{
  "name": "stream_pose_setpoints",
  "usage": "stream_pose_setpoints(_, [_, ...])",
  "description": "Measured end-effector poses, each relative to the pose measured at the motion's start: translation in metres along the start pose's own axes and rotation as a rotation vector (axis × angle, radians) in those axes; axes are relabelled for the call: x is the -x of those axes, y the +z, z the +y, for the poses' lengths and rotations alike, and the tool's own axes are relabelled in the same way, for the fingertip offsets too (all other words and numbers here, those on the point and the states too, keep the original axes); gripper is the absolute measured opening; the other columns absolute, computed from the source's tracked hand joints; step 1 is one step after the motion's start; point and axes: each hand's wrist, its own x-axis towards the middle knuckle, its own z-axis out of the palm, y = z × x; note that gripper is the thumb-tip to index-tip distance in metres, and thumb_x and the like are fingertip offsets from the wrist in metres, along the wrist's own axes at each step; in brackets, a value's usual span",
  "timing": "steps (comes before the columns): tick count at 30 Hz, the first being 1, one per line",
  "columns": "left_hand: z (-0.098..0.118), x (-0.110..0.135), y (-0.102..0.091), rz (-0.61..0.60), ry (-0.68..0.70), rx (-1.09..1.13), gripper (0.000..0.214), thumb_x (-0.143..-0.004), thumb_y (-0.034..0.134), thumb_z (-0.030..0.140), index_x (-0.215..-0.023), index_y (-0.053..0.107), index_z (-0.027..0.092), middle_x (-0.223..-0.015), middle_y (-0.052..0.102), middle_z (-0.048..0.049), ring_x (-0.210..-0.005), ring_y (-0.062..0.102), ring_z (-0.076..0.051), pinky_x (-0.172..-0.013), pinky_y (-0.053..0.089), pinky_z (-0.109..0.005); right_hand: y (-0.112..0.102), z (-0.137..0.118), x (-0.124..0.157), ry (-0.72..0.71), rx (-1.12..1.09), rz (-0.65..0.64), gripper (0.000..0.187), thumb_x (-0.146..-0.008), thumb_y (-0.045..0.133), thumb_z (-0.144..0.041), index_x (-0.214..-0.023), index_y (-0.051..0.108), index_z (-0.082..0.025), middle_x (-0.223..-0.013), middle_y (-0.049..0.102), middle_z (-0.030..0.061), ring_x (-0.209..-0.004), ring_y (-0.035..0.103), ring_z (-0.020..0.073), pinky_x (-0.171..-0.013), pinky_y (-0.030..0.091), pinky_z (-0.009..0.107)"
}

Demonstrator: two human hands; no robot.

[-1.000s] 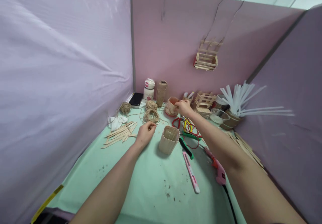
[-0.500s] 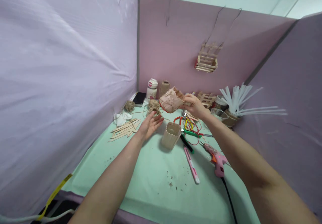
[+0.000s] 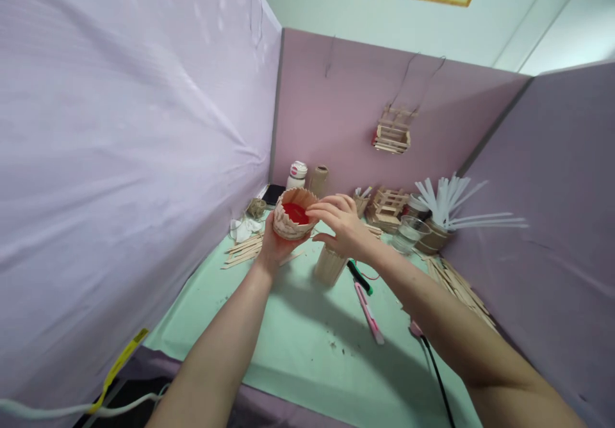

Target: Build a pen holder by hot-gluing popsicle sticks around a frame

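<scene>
In my left hand (image 3: 273,245) is a round bowl (image 3: 288,228) covered in pale wood chips, with a jagged rim and a red inside bottom. The fingers wrap its side and underside, and its mouth tilts toward me. My right hand (image 3: 343,228) is at the bowl's right rim, fingers stretched out and thumb apart; whether the fingertips touch the rim I cannot tell. Below that hand a ribbed cup of wooden sticks (image 3: 329,269) stands on the table, its top partly covered by the hand.
A pink craft knife (image 3: 369,312) and green-black pliers handle (image 3: 360,277) lie right of the cup. My right forearm mostly hides a pink glue gun (image 3: 416,329). Wooden sticks (image 3: 244,250) lie left; a clear plastic cup (image 3: 409,232) and white glue sticks (image 3: 444,200) stand at right.
The bowl has come left and nearer, turning from tipped sideways to mouth up. My left hand has taken hold of it; my right hand has loosened to its rim. The view has tilted up.
</scene>
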Motion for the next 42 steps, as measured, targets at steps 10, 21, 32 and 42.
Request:
stream_pose_setpoints(10, [0.003, 0.007, 0.008, -0.008, 0.054, -0.217, 0.067, -0.072, 0.054, 0.068, -0.119, 0.055, 0.02, -0.122, 0.06, -0.0089, -0.118, 0.05, -0.029, -0.09, 0.046, -0.043, 0.007, -0.018, -0.004, -0.051, 0.035, 0.003, 0.023, -0.093, 0.048, -0.019, -0.08, 0.065, -0.026, -0.085, 0.071, -0.0011, -0.104, 0.054, 0.0175, -0.107, 0.017, 0.042])
stream_pose_setpoints(21, [0.003, 0.007, 0.012, 0.014, 0.012, -0.194, 0.064, -0.082, 0.039, 0.064, -0.125, 0.05, 0.019, -0.123, 0.06, -0.0115, -0.112, 0.056, -0.029, -0.09, 0.046, -0.049, 0.011, -0.008, 0.002, -0.029, -0.07, 0.006, 0.007, -0.087, 0.06, -0.024, -0.091, 0.065, -0.025, -0.092, 0.072, 0.0004, -0.107, 0.053, 0.0202, -0.107, 0.018, 0.044])
stream_pose_setpoints(32, [-0.003, -0.002, 0.022, 0.073, 0.107, -0.235, 0.055, -0.084, 0.041, 0.06, -0.117, 0.058, 0.019, -0.114, 0.065, -0.0107, -0.106, 0.059, -0.026, -0.079, 0.051, -0.038, 0.026, -0.001, -0.016, 0.421, -0.316, 0.02, 0.016, -0.081, 0.065, -0.035, -0.082, 0.065, -0.019, -0.082, 0.07, 0.0043, -0.079, 0.06, 0.0202, -0.086, 0.041, 0.038])
stream_pose_setpoints(42, [-0.013, -0.003, 0.025, -0.012, 0.032, -0.203, 0.054, -0.088, 0.044, 0.055, -0.124, 0.056, 0.017, -0.125, 0.061, -0.0119, -0.109, 0.058, -0.024, -0.088, 0.049, -0.038, 0.023, 0.031, -0.01, 0.435, -0.54, -0.05, 0.017, -0.075, 0.067, -0.034, -0.079, 0.069, -0.018, -0.077, 0.07, 0.0015, -0.079, 0.062, 0.0204, -0.075, 0.047, 0.031])
